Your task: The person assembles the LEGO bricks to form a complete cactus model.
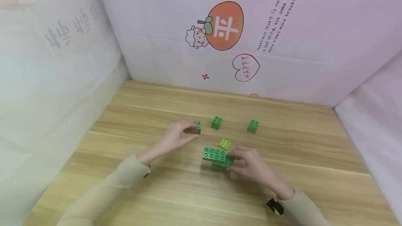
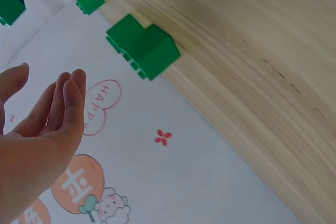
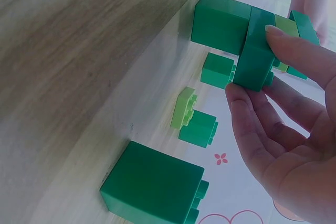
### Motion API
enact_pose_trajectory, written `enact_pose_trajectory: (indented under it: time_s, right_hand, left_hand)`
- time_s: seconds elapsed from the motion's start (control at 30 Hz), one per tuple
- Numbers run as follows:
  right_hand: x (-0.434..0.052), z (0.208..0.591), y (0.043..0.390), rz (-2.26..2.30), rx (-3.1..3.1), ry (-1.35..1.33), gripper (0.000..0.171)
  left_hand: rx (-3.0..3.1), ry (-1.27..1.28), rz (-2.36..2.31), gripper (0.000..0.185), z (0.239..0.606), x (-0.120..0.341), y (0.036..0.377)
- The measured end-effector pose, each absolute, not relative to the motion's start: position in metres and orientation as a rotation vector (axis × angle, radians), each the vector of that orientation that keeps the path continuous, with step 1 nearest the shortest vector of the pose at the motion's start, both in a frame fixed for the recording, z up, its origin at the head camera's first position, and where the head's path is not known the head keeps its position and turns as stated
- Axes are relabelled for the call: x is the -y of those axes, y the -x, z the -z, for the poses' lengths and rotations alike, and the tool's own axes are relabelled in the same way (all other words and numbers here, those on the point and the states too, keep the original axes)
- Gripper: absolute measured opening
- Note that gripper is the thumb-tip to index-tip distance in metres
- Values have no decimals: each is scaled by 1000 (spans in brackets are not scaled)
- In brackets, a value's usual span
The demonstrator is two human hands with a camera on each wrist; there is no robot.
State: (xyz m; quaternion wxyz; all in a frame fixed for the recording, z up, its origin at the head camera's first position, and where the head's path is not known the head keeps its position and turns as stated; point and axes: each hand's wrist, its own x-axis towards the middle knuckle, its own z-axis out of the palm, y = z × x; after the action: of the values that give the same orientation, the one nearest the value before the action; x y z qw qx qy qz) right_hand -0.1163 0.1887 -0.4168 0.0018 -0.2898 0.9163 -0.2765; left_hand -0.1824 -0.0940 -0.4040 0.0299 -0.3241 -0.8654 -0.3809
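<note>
My right hand (image 1: 254, 166) pinches a stack of toy building bricks, with the thumb on one side and fingers on the other. The stack has a wide green brick (image 1: 214, 154) on top, a lime brick (image 3: 286, 27) under it, then a green brick (image 3: 254, 48) between my fingertips, and a green block (image 3: 220, 23) at the bottom. My left hand (image 1: 172, 136) reaches toward a small green brick (image 1: 198, 128), which its fingers partly cover in the head view. A gap shows between that thumb and the fingers in the left wrist view.
Behind the stack lies a flat lime brick (image 1: 224, 144). Farther back stand a green brick (image 1: 216, 122) and another green brick (image 1: 253, 126) to its right. White printed sheets (image 1: 163, 44) wall the wooden table (image 1: 150, 198) at the back and sides.
</note>
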Motion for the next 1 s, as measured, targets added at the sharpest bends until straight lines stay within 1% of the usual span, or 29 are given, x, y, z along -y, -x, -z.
enact_pose_trajectory:
  time_s: [0.33, 0.5, 0.7, 1.0]
  right_hand:
    - [-189, 417, 117, 859, -2874, 917, 34]
    - [-189, 417, 117, 853, -2873, 915, 34]
    - [-189, 417, 117, 850, -2878, 911, 34]
    - [-189, 416, 117, 842, -2879, 903, 34]
  left_hand:
    - [2793, 850, 1082, 34, 416, 103, 216]
    - [2851, 820, 1036, 39, 421, 105, 229]
    - [2927, 823, 990, 45, 426, 103, 239]
    - [2975, 826, 923, 46, 432, 100, 246]
